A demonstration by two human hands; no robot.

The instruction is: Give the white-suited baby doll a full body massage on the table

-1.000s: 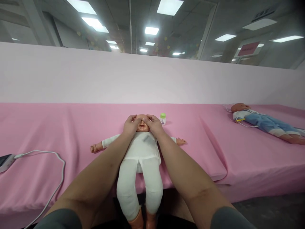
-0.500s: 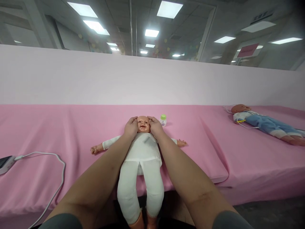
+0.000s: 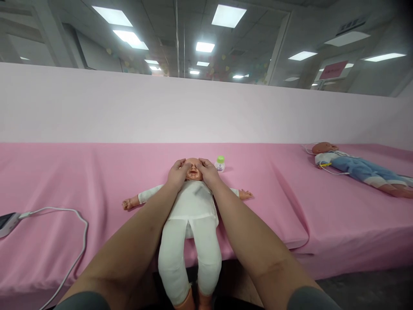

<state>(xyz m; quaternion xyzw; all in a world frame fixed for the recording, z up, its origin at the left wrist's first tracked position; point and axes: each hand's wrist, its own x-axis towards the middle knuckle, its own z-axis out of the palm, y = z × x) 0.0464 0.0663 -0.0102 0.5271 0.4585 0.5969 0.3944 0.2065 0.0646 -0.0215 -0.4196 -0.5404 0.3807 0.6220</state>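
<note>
A baby doll [image 3: 193, 204] in a white top and white leggings lies on its back, arms spread, on a pink-covered table. My left hand [image 3: 177, 174] cups the side of its head at the left, fingers curled round it and thumb resting across the face near the eye. On the other side my right hand [image 3: 208, 173] holds the head the same way, its thumb also over the face. The doll's eyes are hidden under the thumbs, while its nose and mouth show between them. Just right of my right hand stands a small white bottle [image 3: 220, 165] with a green cap.
A second doll [image 3: 358, 170] in blue and white clothes lies at the far right with thin tubes on it. At the left is a white device [image 3: 9, 224] with a grey cable [image 3: 84, 241] running over the pink cloth [image 3: 48, 181]. A low white wall [image 3: 193, 112] rises behind.
Both thumbs have moved inward from the sides of the doll's face and now cover its eyes. The hands stay around the head; the doll's body and the bottle are where they were.
</note>
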